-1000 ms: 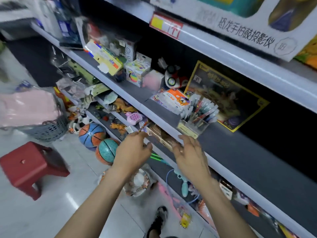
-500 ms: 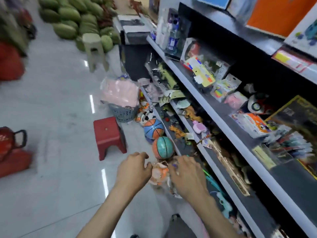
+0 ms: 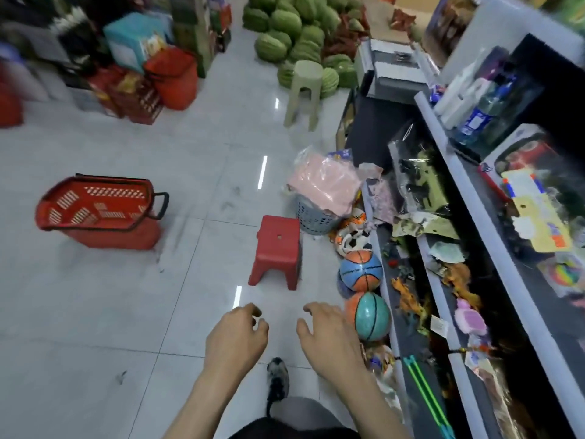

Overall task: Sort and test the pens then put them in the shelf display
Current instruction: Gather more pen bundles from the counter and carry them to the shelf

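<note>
Currently both are empty: left hand (image 3: 235,340) and right hand (image 3: 329,339) hover over the floor (image 3: 126,312), fingers loosely curled, gripping nothing. No pens in view. The shelf (image 3: 474,198) runs along the right. Hands are probably free because the person is heading for the stool (image 3: 278,248) or more stock.

Just ahead of my fingers (image 3: 248,311): stool (image 3: 278,248) plain red. Far left of them: basket (image 3: 95,213) red, black handle. Right of them: near ball (image 3: 372,316) teal, black seams. Far ball (image 3: 361,270) beyond it, blue and orange panels. Far ahead: watermelons (image 3: 285,23) green, striped I think, though blurred. Floor (image 3: 126,312) pale grey tile.
</note>
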Available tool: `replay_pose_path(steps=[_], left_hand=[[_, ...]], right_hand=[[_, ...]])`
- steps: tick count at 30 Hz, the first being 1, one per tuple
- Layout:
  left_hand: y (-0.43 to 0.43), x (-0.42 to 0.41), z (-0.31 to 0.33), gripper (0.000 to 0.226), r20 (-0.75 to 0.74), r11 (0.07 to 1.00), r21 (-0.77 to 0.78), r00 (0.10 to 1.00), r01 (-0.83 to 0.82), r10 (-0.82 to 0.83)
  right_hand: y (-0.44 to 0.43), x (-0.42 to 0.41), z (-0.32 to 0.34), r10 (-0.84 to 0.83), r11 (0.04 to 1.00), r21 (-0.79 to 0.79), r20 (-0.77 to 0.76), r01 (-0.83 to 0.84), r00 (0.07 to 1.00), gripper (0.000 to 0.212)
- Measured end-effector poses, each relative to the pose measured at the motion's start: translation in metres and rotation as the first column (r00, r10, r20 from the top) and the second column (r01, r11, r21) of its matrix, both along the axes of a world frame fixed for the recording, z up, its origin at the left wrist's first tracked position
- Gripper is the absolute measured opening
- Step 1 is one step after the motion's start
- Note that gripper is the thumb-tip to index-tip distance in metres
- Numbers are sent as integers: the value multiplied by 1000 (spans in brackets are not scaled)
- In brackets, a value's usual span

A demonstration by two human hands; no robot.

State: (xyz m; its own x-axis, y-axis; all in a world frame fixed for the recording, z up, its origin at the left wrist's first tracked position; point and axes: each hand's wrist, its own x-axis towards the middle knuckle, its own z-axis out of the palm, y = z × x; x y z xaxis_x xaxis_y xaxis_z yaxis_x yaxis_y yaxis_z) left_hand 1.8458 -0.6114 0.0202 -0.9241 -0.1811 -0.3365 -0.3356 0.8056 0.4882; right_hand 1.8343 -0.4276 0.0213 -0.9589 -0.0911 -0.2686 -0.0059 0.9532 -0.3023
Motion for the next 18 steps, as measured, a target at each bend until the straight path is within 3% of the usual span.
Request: replay_pose_path(steps=[13,18], left_hand=[[-72,-144,-2,30,58,950,-62,949,-306,310],[-116,-199,-11,30,44,931,-49,930,-363,365]], right_hand=[[-90,-190,-7,380,924,40,27,-381,924,40],[-145,-264,-22,422,907,9,22,-422,906,41]])
